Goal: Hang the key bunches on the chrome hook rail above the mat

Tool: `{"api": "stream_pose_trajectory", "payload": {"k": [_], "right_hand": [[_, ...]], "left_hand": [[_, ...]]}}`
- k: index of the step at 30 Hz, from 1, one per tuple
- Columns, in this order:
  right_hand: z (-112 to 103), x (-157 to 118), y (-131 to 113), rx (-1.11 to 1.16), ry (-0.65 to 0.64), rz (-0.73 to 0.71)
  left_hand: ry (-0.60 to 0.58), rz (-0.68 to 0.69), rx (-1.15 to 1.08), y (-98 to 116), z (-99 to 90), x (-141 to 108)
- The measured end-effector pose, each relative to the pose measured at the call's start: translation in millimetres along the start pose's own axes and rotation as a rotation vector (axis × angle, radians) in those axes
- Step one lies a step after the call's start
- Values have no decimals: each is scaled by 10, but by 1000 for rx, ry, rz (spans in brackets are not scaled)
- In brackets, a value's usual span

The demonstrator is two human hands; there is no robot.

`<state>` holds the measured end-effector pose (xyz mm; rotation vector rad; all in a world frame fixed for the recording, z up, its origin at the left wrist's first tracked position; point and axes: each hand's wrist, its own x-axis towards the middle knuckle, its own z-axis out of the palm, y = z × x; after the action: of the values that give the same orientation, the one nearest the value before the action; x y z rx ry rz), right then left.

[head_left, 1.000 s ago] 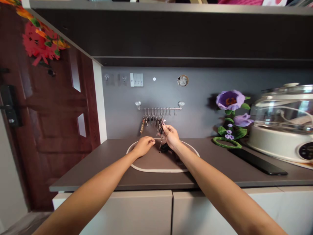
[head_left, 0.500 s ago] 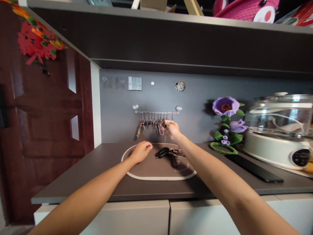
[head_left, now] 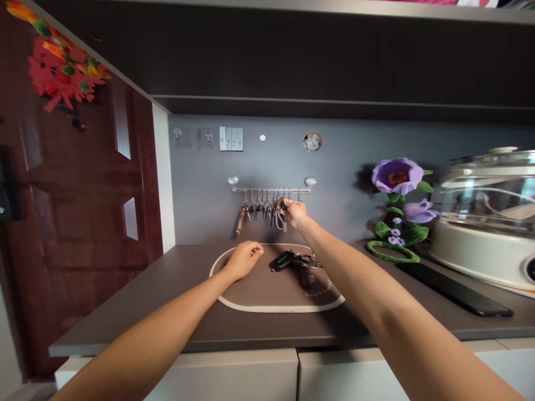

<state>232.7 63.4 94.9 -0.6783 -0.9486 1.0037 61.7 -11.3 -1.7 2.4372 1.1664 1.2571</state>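
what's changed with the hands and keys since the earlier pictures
The right hand moved up to the hook rail, raising the keys it held lower, over the mat. Its fingers are still on them. The left hand, black fob and phone stayed put.

A grey back wall [head_left: 200, 184] rises beyond both hands, with a dark shelf [head_left: 267, 61] jutting out above them. Under the hands runs a dark brown tabletop [head_left: 159, 284], pale cabinet doors [head_left: 234, 373] below its front edge. Left of the left hand [head_left: 244, 260], past a white strip [head_left: 161, 161] of wall, stands a panelled reddish-brown door [head_left: 83, 223]. Soft light glints off its panels.
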Motion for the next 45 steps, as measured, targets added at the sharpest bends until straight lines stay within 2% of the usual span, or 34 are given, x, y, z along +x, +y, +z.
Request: {"api": "stream_pose_trajectory", "payload": {"k": [10,24,31,37,45], "right_hand": [[-13,58,52,-12,50,52],[-135,-42,133,-33,-5,104],[-250,-59,180,-76,-72,135],[-357,-133,173,-128,-226,167],[-441,-309,142,-189,-115,248]], "left_hand": [[-1,12,1,-47,6,9],[-26,-8,-18,-55,-3,4],[-48,8,-10,-13,-32,-14],[-60,16,19,38,-61,-50],[-86,23,38,87,-65,-77]]}}
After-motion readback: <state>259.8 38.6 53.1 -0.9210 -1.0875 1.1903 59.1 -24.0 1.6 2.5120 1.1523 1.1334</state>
